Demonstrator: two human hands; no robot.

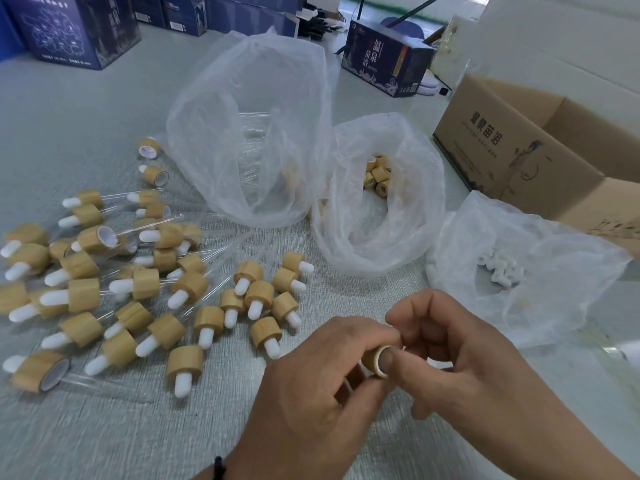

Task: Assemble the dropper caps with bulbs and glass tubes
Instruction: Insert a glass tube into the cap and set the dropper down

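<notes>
My left hand [322,372] grips a bamboo dropper cap [379,363] near the table's front edge, its open end turned right. My right hand [446,344] meets it there, thumb tip pressed into the cap's mouth and fingers curled above it. A white bulb, if there is one, is hidden by my fingers. Several caps fitted with white bulbs [263,296] lie just left of my hands. Further left lies a pile of finished droppers with glass tubes [104,271].
Three clear plastic bags stand behind my hands: glass tubes [252,147] at centre, loose bamboo caps [377,178] in the middle one, white bulbs [498,271] at right. An open cardboard box [519,143] sits at the right, and dark blue boxes [384,60] line the back.
</notes>
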